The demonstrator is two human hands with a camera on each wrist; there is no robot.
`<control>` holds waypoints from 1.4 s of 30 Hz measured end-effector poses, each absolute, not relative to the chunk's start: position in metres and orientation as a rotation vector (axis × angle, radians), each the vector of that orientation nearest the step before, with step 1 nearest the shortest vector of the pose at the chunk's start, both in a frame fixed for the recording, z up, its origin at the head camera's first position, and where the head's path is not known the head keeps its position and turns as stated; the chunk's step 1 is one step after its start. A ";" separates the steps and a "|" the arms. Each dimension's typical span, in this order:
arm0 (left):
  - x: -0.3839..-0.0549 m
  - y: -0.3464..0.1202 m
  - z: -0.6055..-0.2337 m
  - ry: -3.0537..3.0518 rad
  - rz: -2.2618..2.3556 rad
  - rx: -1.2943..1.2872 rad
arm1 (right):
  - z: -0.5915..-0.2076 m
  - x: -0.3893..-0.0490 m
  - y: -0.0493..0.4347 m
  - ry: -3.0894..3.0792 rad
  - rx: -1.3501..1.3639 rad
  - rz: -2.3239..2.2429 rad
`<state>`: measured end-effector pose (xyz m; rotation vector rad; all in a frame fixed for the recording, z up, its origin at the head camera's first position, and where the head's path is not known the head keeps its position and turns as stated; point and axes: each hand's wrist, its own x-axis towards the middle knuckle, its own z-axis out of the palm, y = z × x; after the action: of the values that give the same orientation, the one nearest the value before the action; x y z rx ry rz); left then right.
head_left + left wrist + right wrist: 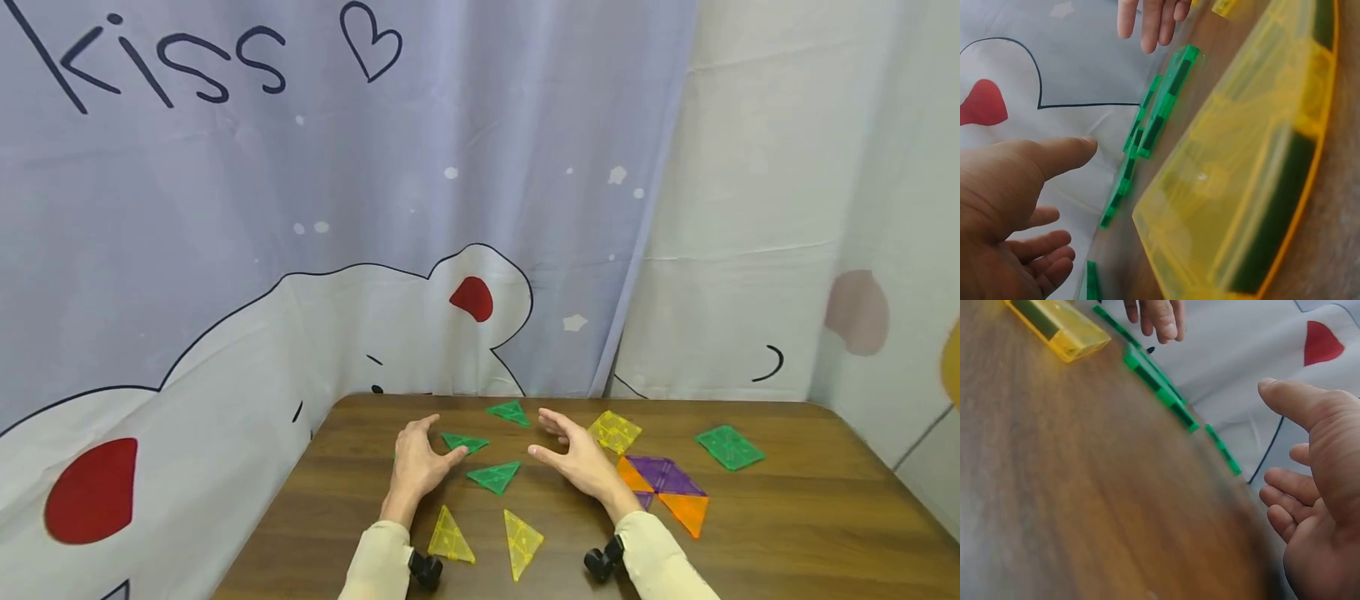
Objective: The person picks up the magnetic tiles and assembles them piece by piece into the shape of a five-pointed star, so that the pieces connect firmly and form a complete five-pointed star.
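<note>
Firstly, head view: flat on the table (795, 525), translucent green triangles (495, 477), separate; above the table, our left hand (417, 464) and right hand (585, 461), empty, thumbs wide from fingers. Left wrist: we note dark strips (1179, 77) edging the green triangles; yellow triangle (1222, 194), glossy, on the table. Right wrist: matching strips.

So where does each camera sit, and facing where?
Head: on the head, facing forward and down at the table; left grip, right grip and sleeves show.
Left wrist: worn there, looking past a yellow tile to green tiles; left grip and the right's fingers show.
Right wrist: worn there, looking across the table to green tiles; right grip and left fingers show.
Both wrist views share green tiles.
</note>
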<state>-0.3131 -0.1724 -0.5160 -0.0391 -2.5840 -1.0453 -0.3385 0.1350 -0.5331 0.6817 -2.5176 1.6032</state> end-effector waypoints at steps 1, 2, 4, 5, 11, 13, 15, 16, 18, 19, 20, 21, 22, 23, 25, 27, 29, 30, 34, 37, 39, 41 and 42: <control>-0.313 -0.172 -0.516 -2.588 -1.039 -0.031 | -0.534 -0.339 0.134 -2.520 0.682 1.602; -0.313 -0.171 -0.516 -2.591 -1.032 -0.026 | -0.534 -0.340 0.133 -2.520 0.683 1.602; -0.313 -0.170 -0.518 -2.599 -1.018 -0.013 | -0.535 -0.341 0.131 -2.527 0.676 1.593; -0.313 -0.169 -0.518 -2.604 -1.013 -0.003 | -0.535 -0.342 0.130 -2.530 0.679 1.580; -0.313 -0.163 -0.523 -2.618 -1.039 0.000 | -0.536 -0.346 0.125 -2.535 0.731 1.493; -0.313 -0.161 -0.525 -2.622 -1.057 -0.016 | -0.537 -0.347 0.126 -2.551 0.730 1.455; -0.313 -0.160 -0.526 -2.619 -1.072 -0.024 | -0.538 -0.348 0.126 -2.567 0.729 1.422; -0.314 -0.160 -0.527 -2.614 -1.082 -0.028 | -0.539 -0.349 0.127 -2.579 0.728 1.396; -0.316 -0.161 -0.526 -2.601 -1.090 -0.036 | -0.539 -0.350 0.127 -2.605 0.736 1.342; -0.316 -0.161 -0.526 -2.594 -1.093 -0.042 | -0.539 -0.350 0.127 -2.617 0.741 1.315; -0.317 -0.162 -0.526 -2.592 -1.091 -0.050 | -0.539 -0.351 0.126 -2.626 0.749 1.289; -0.318 -0.162 -0.525 -2.590 -1.096 -0.056 | -0.538 -0.351 0.126 -2.636 0.754 1.263; -0.319 -0.162 -0.525 -2.589 -1.101 -0.065 | -0.538 -0.352 0.126 -2.646 0.759 1.241; -0.319 -0.163 -0.525 -2.588 -1.100 -0.071 | -0.537 -0.352 0.125 -2.653 0.764 1.226; -0.320 -0.163 -0.526 -2.589 -1.108 -0.086 | -0.537 -0.352 0.125 -2.657 0.771 1.223; -0.320 -0.163 -0.528 -2.588 -1.126 -0.098 | -0.537 -0.352 0.124 -2.649 0.780 1.258; -0.320 -0.162 -0.529 -2.582 -1.138 -0.111 | -0.537 -0.353 0.122 -2.633 0.804 1.310; -0.319 -0.162 -0.530 -2.578 -1.144 -0.119 | -0.537 -0.353 0.122 -2.622 0.816 1.338; -0.319 -0.163 -0.533 -2.546 -1.171 -0.143 | -0.539 -0.354 0.119 -2.599 0.820 1.368; -0.320 -0.165 -0.535 -2.525 -1.180 -0.161 | -0.540 -0.354 0.116 -2.613 0.790 1.311; -0.321 -0.166 -0.535 -2.517 -1.179 -0.170 | -0.541 -0.353 0.115 -2.625 0.789 1.271; -0.322 -0.167 -0.536 -2.513 -1.172 -0.178 | -0.542 -0.353 0.113 -2.630 0.806 1.250; -0.323 -0.167 -0.536 -2.512 -1.172 -0.179 | -0.543 -0.352 0.113 -2.631 0.819 1.245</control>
<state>-0.3226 -0.1672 -0.5357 -0.1794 -2.5123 -1.1721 -0.3523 0.1127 -0.5429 0.8191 -2.6311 1.2450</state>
